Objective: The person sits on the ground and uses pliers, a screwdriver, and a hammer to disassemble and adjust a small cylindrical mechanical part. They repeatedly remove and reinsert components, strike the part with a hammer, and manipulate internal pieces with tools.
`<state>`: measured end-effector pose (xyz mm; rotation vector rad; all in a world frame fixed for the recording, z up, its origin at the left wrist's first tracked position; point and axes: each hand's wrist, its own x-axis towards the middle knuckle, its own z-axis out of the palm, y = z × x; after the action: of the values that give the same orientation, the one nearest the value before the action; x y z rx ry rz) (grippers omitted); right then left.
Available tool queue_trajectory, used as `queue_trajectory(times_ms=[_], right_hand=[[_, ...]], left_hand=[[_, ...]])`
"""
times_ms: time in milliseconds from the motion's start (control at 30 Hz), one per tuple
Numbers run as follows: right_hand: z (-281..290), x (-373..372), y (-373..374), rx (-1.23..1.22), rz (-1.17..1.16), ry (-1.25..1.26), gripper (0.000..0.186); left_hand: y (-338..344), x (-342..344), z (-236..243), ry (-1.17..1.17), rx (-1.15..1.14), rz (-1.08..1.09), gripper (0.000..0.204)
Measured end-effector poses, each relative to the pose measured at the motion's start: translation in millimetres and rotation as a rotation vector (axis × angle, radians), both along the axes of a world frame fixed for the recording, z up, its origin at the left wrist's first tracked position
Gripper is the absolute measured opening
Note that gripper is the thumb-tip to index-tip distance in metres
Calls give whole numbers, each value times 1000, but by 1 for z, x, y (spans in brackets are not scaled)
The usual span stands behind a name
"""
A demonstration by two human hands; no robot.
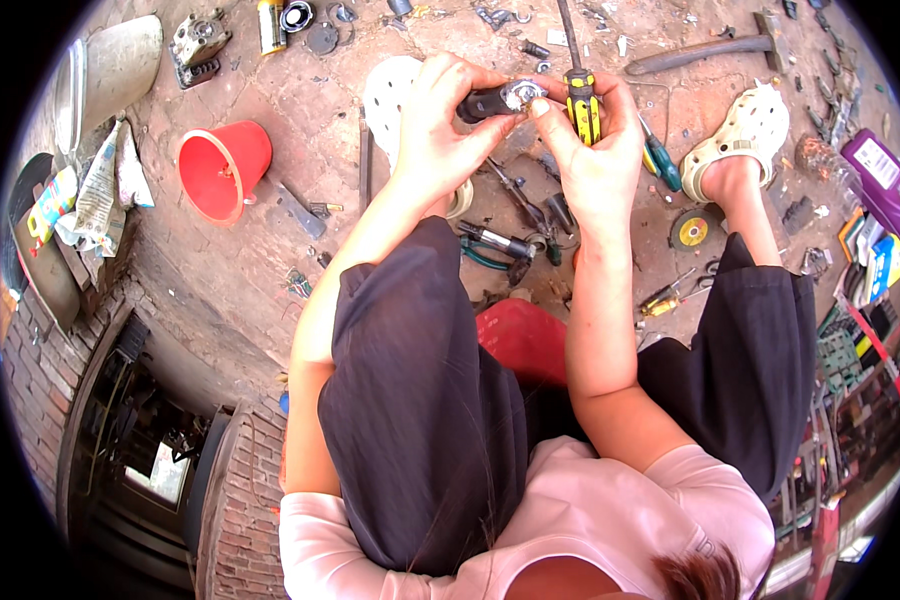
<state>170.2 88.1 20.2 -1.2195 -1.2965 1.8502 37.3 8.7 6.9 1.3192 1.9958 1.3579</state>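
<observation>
Left hand (432, 125): fingers closed around small black-and-metal part (497, 100), held above floor (270, 250), centre far. Right hand (592, 150): fingertips pinching part's metal end, yellow-black screwdriver (582, 100) gripped alongside. Red bucket (222, 168) left, well apart.

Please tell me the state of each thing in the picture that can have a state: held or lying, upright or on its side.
small black and metal part: held in both hands.
left hand: closed on the part.
right hand: grips the yellow and black screwdriver.
red bucket: lying on its side.
pliers: lying on the ground.
</observation>
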Motion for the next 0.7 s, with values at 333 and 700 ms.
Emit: queue_trajectory(times_ms=[333,700], right_hand=[[2,4,5,-13,44,13,31],[3,1,-1,83,74,-106,41]], left_hand=[[1,-1,1,73,5,-9,31],[-2,-1,-1,49,-28,19,30]])
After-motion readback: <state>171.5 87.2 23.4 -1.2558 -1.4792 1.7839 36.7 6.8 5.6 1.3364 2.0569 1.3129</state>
